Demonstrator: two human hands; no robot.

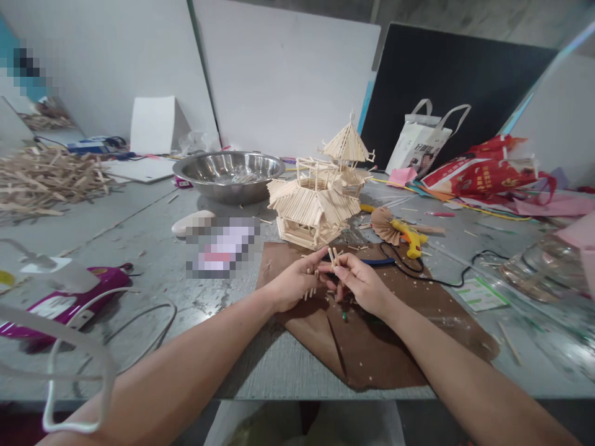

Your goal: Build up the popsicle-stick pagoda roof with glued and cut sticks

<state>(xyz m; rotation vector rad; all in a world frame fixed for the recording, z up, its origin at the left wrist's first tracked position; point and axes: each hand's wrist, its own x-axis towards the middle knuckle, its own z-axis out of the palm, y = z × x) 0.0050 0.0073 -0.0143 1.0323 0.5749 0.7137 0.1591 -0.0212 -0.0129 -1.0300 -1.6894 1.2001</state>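
Note:
Both my hands meet over a brown cloth-like sheet at the middle of the table. My left hand is closed around several short thin wooden sticks. In my right hand a pair of similar wooden sticks stands upright, pinched between thumb and fingers. Just beyond my hands is a pavilion model built of such sticks, with a sloping roof and open top. A second model with a pointed roof rises behind it.
A yellow glue gun with a black cord lies right of the model. Behind left stands a steel basin. Far left are a pile of wooden sticks and a purple power strip. A red bag lies back right.

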